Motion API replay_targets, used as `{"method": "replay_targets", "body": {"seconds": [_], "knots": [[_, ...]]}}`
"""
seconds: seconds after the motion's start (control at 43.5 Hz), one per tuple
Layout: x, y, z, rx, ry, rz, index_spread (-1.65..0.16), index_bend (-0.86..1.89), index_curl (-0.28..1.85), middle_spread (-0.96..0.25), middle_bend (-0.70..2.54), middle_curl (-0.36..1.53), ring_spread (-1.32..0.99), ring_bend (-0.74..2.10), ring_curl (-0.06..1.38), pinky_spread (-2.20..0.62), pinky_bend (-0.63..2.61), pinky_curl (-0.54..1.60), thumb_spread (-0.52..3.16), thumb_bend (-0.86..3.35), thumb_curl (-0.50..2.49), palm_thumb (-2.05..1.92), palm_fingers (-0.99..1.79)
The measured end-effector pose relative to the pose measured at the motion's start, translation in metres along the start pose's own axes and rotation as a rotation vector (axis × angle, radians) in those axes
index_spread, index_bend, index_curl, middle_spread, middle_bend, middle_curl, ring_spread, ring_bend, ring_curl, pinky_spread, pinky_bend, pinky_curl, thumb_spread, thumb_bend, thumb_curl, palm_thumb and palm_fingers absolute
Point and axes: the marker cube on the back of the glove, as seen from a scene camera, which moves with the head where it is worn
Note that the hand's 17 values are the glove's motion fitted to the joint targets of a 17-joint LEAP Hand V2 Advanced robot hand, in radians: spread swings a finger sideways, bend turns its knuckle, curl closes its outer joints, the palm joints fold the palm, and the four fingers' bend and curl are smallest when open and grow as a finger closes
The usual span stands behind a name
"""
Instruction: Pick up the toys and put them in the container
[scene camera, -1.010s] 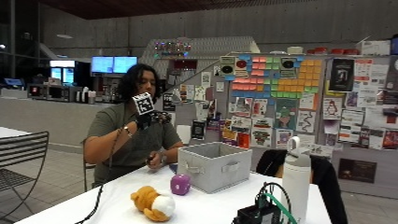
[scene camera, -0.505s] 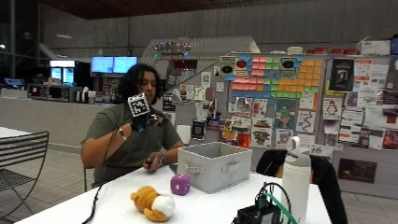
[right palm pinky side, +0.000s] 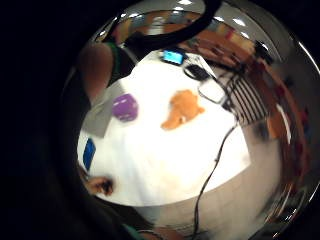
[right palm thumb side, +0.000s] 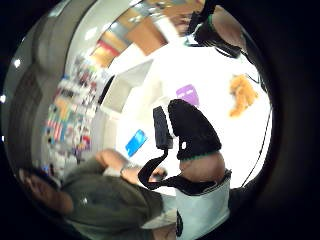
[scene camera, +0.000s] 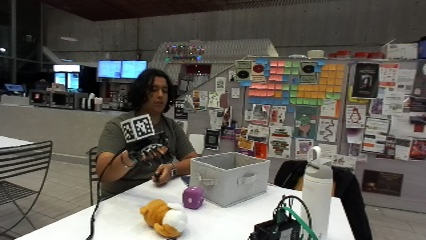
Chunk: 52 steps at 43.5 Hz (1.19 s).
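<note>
On the white desk (scene camera: 120, 220), an orange plush toy (scene camera: 162, 218) lies nearest its front edge, a purple toy (scene camera: 193, 197) stands just beside the grey container (scene camera: 229, 177), its inside hidden, while the gloved right hand (scene camera: 150, 151) hovers above, fingers loosely curled, holding nothing.

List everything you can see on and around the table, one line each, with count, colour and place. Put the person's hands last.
Plush toy: one, orange and white, on the table near its front edge.
Small toy: one, purple, on the table just in front of the bin.
Bin: one, grey fabric, on the table, open on top.
Bottle: one, white, upright on the table beside the bin.
Flat object: one, blue, on the table near the person.
Table: one, white.
Chair: one, dark metal, on the floor beside the table.
Right hand: black glove, raised above the table, holding nothing.
Left hand: bare, resting at the table edge.
</note>
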Motion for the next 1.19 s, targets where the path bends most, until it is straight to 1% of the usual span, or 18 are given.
{"method": "replay_targets", "body": {"seconds": [0.092,0.253,0.321,0.344,0.39,0.459,0.528,0.574,0.62,0.643,0.689,0.758,0.85,0.896,0.941,1.056,1.125,1.194], "knots": [[0.033,-0.028,0.032,0.0,0.037,0.157,-0.41,0.17,0.26,-0.19,0.26,0.27,-0.3,0.61,0.2,-0.05,0.53,0.28,1.45,0.0,0.21,0.01,0.54],[0.08,-0.079,0.103,0.019,0.076,0.337,-0.4,0.14,0.25,-0.2,0.28,0.29,-0.31,0.64,0.21,-0.08,0.59,0.31,1.49,0.02,0.24,0.05,0.52],[0.081,-0.086,0.135,-0.008,0.115,0.489,-0.39,0.11,0.24,-0.19,0.27,0.3,-0.29,0.65,0.22,-0.09,0.65,0.33,1.46,0.01,0.24,0.05,0.46],[0.08,-0.087,0.144,-0.031,0.131,0.537,-0.39,0.06,0.22,-0.18,0.25,0.3,-0.28,0.62,0.21,-0.09,0.72,0.35,1.42,-0.01,0.24,0.03,0.37],[0.082,-0.089,0.159,-0.075,0.175,0.588,-0.38,0.04,0.21,-0.17,0.25,0.31,-0.26,0.63,0.23,-0.08,0.8,0.38,1.37,-0.03,0.24,0.0,0.29],[0.088,-0.091,0.172,-0.061,0.273,0.577,-0.37,-0.01,0.16,-0.16,0.27,0.32,-0.24,0.67,0.24,-0.07,0.88,0.39,1.31,-0.04,0.25,-0.03,0.24],[0.097,-0.096,0.176,0.025,0.366,0.56,-0.36,-0.07,0.1,-0.15,0.3,0.33,-0.24,0.86,0.28,-0.09,0.95,0.4,1.27,-0.04,0.25,-0.03,0.27],[0.104,-0.101,0.176,0.091,0.401,0.553,-0.34,-0.2,0.02,-0.18,0.47,0.38,-0.3,1.09,0.33,-0.18,1.03,0.41,1.25,-0.04,0.25,-0.03,0.53],[0.107,-0.103,0.175,0.129,0.403,0.54,-0.34,-0.2,-0.03,-0.2,0.58,0.41,-0.32,1.18,0.34,-0.23,1.07,0.39,1.25,-0.03,0.25,-0.02,0.59],[0.107,-0.102,0.173,0.142,0.4,0.537,-0.33,-0.22,-0.05,-0.23,0.7,0.45,-0.33,1.26,0.38,-0.27,1.11,0.41,1.29,0.0,0.26,0.02,0.71],[0.104,-0.099,0.17,0.171,0.397,0.54,-0.32,-0.18,-0.06,-0.25,0.8,0.48,-0.34,1.33,0.4,-0.31,1.15,0.42,1.32,0.01,0.26,0.03,0.74],[0.096,-0.086,0.16,0.188,0.383,0.532,-0.31,-0.08,-0.05,-0.28,0.99,0.56,-0.35,1.44,0.46,-0.34,1.27,0.47,1.39,0.05,0.27,0.1,0.95],[0.069,-0.041,0.131,0.187,0.252,0.537,-0.3,0.02,-0.03,-0.29,1.16,0.64,-0.34,1.55,0.51,-0.36,1.3,0.5,1.48,0.1,0.28,0.18,1.06],[0.046,-0.016,0.106,0.243,0.146,0.507,-0.3,0.07,-0.01,-0.29,1.22,0.67,-0.34,1.59,0.54,-0.37,1.3,0.51,1.5,0.13,0.3,0.23,1.1],[0.017,0.006,0.076,0.328,0.042,0.429,-0.3,0.1,-0.01,-0.29,1.28,0.69,-0.33,1.62,0.56,-0.38,1.3,0.53,1.49,0.16,0.32,0.29,1.12],[-0.073,0.06,-0.003,0.375,-0.216,0.112,-0.29,0.15,0.01,-0.28,1.35,0.73,-0.32,1.65,0.58,-0.4,1.29,0.55,1.46,0.18,0.36,0.38,1.13],[-0.121,0.066,-0.043,0.41,-0.336,-0.026,-0.29,0.17,0.01,-0.27,1.36,0.74,-0.32,1.66,0.59,-0.41,1.29,0.55,1.43,0.18,0.38,0.41,1.13],[-0.165,0.056,-0.079,0.434,-0.44,-0.19,-0.29,0.18,0.03,-0.27,1.38,0.75,-0.31,1.66,0.6,-0.41,1.28,0.56,1.4,0.18,0.39,0.43,1.13]]}}
